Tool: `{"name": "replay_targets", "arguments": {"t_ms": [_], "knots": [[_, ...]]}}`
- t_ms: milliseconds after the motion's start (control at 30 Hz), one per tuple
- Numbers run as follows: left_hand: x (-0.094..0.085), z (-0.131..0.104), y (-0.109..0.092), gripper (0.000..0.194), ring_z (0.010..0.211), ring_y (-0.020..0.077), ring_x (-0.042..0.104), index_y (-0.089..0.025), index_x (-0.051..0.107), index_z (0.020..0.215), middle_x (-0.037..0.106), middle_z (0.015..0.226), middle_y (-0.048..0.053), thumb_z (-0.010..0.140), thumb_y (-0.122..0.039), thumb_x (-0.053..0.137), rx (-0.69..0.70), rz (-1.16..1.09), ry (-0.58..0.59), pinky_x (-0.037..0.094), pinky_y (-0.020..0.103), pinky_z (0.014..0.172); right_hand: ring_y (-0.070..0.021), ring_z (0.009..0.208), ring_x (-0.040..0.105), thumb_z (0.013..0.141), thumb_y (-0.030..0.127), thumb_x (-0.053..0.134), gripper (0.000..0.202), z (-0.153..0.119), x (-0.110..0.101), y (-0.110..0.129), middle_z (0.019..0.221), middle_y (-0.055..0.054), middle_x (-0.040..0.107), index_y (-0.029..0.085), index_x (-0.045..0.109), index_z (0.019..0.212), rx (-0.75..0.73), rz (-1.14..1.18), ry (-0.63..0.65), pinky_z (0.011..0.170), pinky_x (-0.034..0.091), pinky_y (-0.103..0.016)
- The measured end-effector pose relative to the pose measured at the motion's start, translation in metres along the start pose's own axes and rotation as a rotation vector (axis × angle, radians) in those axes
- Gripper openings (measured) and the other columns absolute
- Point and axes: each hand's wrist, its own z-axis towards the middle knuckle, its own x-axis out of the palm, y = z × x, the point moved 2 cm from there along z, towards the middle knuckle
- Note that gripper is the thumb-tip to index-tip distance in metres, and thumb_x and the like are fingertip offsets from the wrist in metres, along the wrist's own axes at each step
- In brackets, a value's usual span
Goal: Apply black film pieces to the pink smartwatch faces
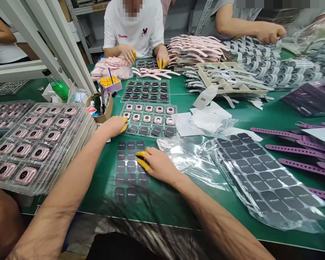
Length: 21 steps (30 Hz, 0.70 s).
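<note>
On the sticker sheet (131, 166), yellow-capped fingers of the right hand (155, 161) are laid; whether anything is pinched cannot be told. By the tray (149, 125) of pink watches (146, 118), the left hand (116, 127) is placed at its left edge, grip unclear. Farther right, purple straps (289, 150) are spread.

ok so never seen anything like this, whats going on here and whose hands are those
No machine here: one picture, from a camera worn on a person's head, looking forward and down. The two arms reaching up are that person's. The right hand, with yellow finger covers, is over a sheet of dark squares, fingertips apart. The left hand is at a clear tray of pink watch cases; its grip is unclear. The green table also bears stacked trays and purple straps. Another person works opposite.
</note>
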Motion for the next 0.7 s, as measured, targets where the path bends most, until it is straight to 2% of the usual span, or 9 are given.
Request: {"name": "replay_targets", "arguments": {"t_ms": [67, 133, 200, 233, 333, 433, 567, 633, 700], "knots": [[0.011, -0.011, -0.006, 0.037, 0.117, 0.0317, 0.063, -0.008, 0.061, 0.129, 0.068, 0.121, 0.022, 0.103, -0.021, 0.038, -0.063, -0.029, -0.103, 0.048, 0.045, 0.104, -0.0245, 0.089, 0.066, 0.105, 0.036, 0.049, 0.033, -0.002, -0.001, 0.0, 0.097, -0.009, 0.067, 0.019, 0.067, 0.127, -0.026, 0.05, -0.051, 0.073, 0.055, -0.036], [0.017, -0.023, -0.019, 0.036, 0.124, 0.0313, 0.06, -0.011, 0.059, 0.132, 0.066, 0.126, 0.021, 0.104, -0.023, 0.039, -0.152, -0.224, -0.309, 0.044, 0.048, 0.11, -0.0222, 0.086, 0.066, 0.104, 0.032, 0.051, 0.029, -0.004, -0.007, -0.002, 0.099, -0.008, 0.065, 0.021, 0.066, 0.126, -0.034, 0.166, -0.202, 0.071, 0.056, -0.035], [0.019, -0.037, -0.038, 0.03, 0.12, 0.0274, 0.063, -0.016, 0.058, 0.127, 0.066, 0.123, 0.016, 0.103, -0.028, 0.047, -0.201, -0.66, -0.545, 0.048, 0.044, 0.109, -0.019, 0.08, 0.063, 0.103, 0.029, 0.053, 0.026, -0.007, -0.017, -0.008, 0.098, -0.005, 0.062, 0.025, 0.063, 0.127, -0.007, 0.317, -0.453, 0.068, 0.056, -0.033], [0.02, -0.043, -0.05, 0.028, 0.11, 0.0245, 0.068, -0.018, 0.057, 0.125, 0.068, 0.116, 0.012, 0.101, -0.033, 0.053, -0.178, -0.932, -0.572, 0.053, 0.041, 0.101, -0.0177, 0.078, 0.062, 0.102, 0.027, 0.055, 0.026, -0.008, -0.023, -0.012, 0.097, -0.004, 0.059, 0.027, 0.061, 0.127, 0.005, 0.377, -0.577, 0.066, 0.056, -0.033], [0.026, -0.054, -0.087, 0.05, 0.071, 0.0178, 0.071, -0.023, 0.053, 0.123, 0.067, 0.093, 0.002, 0.086, -0.048, 0.076, -0.037, -1.601, -0.187, 0.06, 0.033, 0.069, -0.017, 0.08, 0.059, 0.098, 0.019, 0.058, 0.03, -0.012, -0.035, -0.027, 0.103, -0.005, 0.056, 0.029, 0.06, 0.126, -0.07, 0.408, -0.729, 0.066, 0.057, -0.034], [0.03, -0.06, -0.105, 0.066, 0.059, 0.0142, 0.069, -0.024, 0.053, 0.118, 0.066, 0.091, -0.001, 0.07, -0.047, 0.092, 0.036, -1.855, 0.125, 0.058, 0.029, 0.058, -0.0179, 0.09, 0.06, 0.095, 0.008, 0.051, 0.035, -0.012, -0.036, -0.035, 0.122, -0.01, 0.056, 0.028, 0.063, 0.121, -0.231, 0.322, -0.586, 0.074, 0.058, -0.037], [0.035, -0.061, -0.104, 0.069, 0.063, 0.0113, 0.067, -0.021, 0.061, 0.116, 0.068, 0.096, 0.002, 0.061, -0.036, 0.098, 0.019, -1.95, 0.257, 0.059, 0.027, 0.061, -0.0181, 0.09, 0.061, 0.097, 0.01, 0.053, 0.028, -0.014, -0.039, -0.037, 0.121, -0.008, 0.061, 0.029, 0.067, 0.111, -0.283, 0.345, -0.507, 0.074, 0.056, -0.036], [0.036, -0.061, -0.101, 0.075, 0.069, 0.0112, 0.067, -0.021, 0.062, 0.12, 0.068, 0.104, 0.004, 0.057, -0.03, 0.1, -0.031, -2.014, 0.237, 0.059, 0.028, 0.068, -0.019, 0.091, 0.062, 0.099, 0.019, 0.054, 0.016, -0.016, -0.047, -0.038, 0.113, -0.007, 0.063, 0.028, 0.066, 0.104, -0.202, 0.475, -0.489, 0.077, 0.056, -0.037], [0.037, -0.061, -0.099, 0.076, 0.078, 0.0126, 0.068, -0.021, 0.061, 0.123, 0.068, 0.108, 0.005, 0.057, -0.025, 0.099, -0.08, -2.027, 0.178, 0.06, 0.031, 0.077, -0.0188, 0.086, 0.063, 0.102, 0.029, 0.051, 0.016, -0.02, -0.056, -0.044, 0.1, -0.006, 0.064, 0.025, 0.065, 0.094, -0.061, 0.584, -0.36, 0.075, 0.054, -0.035]]}}
